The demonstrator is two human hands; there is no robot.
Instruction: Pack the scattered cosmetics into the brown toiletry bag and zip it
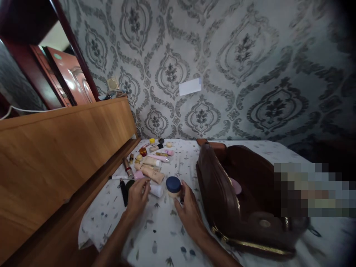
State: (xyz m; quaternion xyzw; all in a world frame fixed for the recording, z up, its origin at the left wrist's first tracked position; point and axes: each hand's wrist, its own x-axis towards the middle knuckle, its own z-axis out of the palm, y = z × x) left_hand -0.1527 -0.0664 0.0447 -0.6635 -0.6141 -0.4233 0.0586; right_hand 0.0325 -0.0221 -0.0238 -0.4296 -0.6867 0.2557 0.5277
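Note:
My right hand (191, 209) is curved round the right side of a squat jar (173, 185) with a dark blue lid and a pale base. Its thumb lies at the front of the jar and its fingers at the side. My left hand (138, 194) is closed, fingertips bent together, above the near end of the cosmetics; anything inside it is hidden. Beside it lie a white tube (156, 190), partly covered by the hand, and a small black item (124, 192). Two beige tubes, a squeeze tube (151, 173) and a cream tube (152, 161), lie just beyond.
A brown leather bag (222, 200) stands unzipped on the right, a pink item (236, 186) inside. Small jars, tubes and bottles, such as an amber jar (142, 151) and a yellow pot (151, 141), spread toward the wall. A wooden board (69, 148) edges the left side of the patterned sheet (161, 230).

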